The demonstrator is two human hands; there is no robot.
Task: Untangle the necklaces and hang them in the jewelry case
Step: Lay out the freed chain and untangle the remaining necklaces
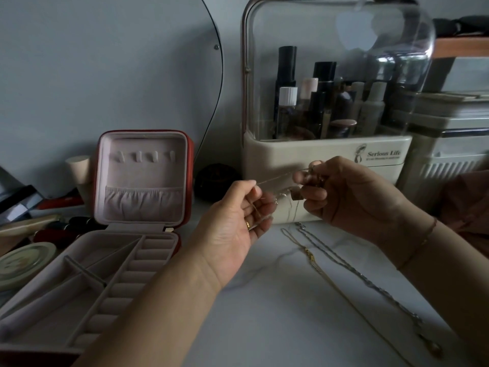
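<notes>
We pinch a faint, tangled chain (275, 179) between left hand (238, 215) and right hand (352, 197), above the desk (264, 300) gap separating the open jewelry case (140, 181), left, from two necklaces (370, 283), right, one cut off near.

Left hand (238, 221) and right hand (341, 192) raised above tabletop (277, 300), fingers (304, 177) pinching thin chain (275, 178) stretched between them. Two necklaces (344, 263) lie on tabletop below right hand. Open jewelry case (143, 181) at left, lid upright. Cosmetics organizer (328, 152) behind hands.

A dim grey wall (225, 11) rises behind a white, seemingly marbled tabletop (277, 300).
</notes>
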